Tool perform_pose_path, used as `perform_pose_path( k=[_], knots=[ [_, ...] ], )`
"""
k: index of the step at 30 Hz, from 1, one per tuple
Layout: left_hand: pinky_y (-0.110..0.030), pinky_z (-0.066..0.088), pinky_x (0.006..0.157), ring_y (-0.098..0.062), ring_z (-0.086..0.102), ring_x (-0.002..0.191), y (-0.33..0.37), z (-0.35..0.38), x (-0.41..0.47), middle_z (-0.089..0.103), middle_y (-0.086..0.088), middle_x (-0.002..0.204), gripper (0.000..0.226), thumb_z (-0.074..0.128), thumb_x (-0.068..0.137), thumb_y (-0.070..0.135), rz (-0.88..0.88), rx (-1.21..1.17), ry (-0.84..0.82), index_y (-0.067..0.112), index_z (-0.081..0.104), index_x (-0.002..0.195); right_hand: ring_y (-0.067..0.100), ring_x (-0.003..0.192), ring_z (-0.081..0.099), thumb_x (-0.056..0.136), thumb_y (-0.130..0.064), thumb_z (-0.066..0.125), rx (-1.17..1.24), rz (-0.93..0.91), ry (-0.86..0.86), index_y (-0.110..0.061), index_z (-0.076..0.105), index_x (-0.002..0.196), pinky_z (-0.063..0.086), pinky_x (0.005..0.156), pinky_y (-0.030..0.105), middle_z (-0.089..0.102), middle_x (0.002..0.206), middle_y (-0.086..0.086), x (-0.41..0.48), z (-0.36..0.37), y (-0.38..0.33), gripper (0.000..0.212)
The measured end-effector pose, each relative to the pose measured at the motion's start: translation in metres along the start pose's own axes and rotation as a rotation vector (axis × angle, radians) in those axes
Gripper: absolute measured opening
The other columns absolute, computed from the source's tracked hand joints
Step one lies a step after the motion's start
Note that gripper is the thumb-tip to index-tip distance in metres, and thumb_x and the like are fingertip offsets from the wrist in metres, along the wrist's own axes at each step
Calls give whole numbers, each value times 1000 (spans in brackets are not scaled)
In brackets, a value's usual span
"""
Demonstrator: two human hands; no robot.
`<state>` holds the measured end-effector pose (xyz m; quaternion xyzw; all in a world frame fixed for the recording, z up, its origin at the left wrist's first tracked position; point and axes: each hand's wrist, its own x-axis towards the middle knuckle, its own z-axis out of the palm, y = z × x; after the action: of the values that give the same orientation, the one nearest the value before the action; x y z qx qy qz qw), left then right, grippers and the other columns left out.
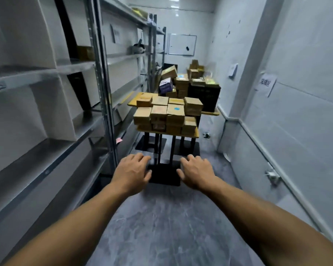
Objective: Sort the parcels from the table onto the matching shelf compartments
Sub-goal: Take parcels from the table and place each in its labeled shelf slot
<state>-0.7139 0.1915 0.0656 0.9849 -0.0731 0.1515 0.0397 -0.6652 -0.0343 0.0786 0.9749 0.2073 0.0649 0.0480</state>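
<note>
Two bare forearms reach forward from the bottom edge, palms down. The left hand (132,170) and the right hand (196,172) hover side by side above the grey marbled floor (171,217), short of the yellow-topped wooden surface (196,133) on its black legs. Neither touches it. The fingers (142,157) of both hands are loosely spread and slightly bent, holding nothing.

The small brown cardboard parcels (166,114) sit on that surface, packed tight in rows and stacked a few high. One on top carries a round blue sticker (176,108).

Just behind the surface lies a looser heap of cardboard boxes (183,83), with a black crate (206,96) at its right.

Left of the surface runs the grey metal shelf rack (102,73), its compartments split by white dividers. A pink tag (119,140) sticks out from the rack's edge, close to the surface.

Far behind the surface a whiteboard (182,44) hangs on the end wall. A white paper notice (266,84) is on the wall to the right of the surface; its writing is too blurred to read.
</note>
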Motion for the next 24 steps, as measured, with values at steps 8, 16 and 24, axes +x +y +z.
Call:
perform_pose_path(
  k=[8, 16, 24],
  knots=[
    [-37, 40, 98, -24, 51, 118, 0, 46, 124, 54, 0, 132, 50, 46, 93, 45, 134, 5, -18, 23, 45, 138, 35, 119, 51, 99, -50, 40, 18, 144, -50, -19, 48, 130, 42, 94, 47, 53, 129, 10, 81, 31, 57, 45],
    [-35, 39, 100, -22, 48, 118, -51, 93, 252, 51, 2, 131, 48, 42, 94, 46, 197, 31, -75, 25, 43, 137, 35, 117, 51, 100, -49, 38, 46, 218, -67, -18, 48, 127, 41, 90, 45, 53, 126, 10, 207, 57, 80, 42],
    [-37, 36, 103, -22, 46, 122, -89, 128, 362, 49, 2, 134, 49, 40, 94, 45, 224, 28, -131, 26, 40, 139, 33, 113, 53, 99, -50, 39, 88, 262, -45, -20, 49, 127, 42, 88, 44, 55, 123, 7, 313, 82, 100, 42]
  ],
)
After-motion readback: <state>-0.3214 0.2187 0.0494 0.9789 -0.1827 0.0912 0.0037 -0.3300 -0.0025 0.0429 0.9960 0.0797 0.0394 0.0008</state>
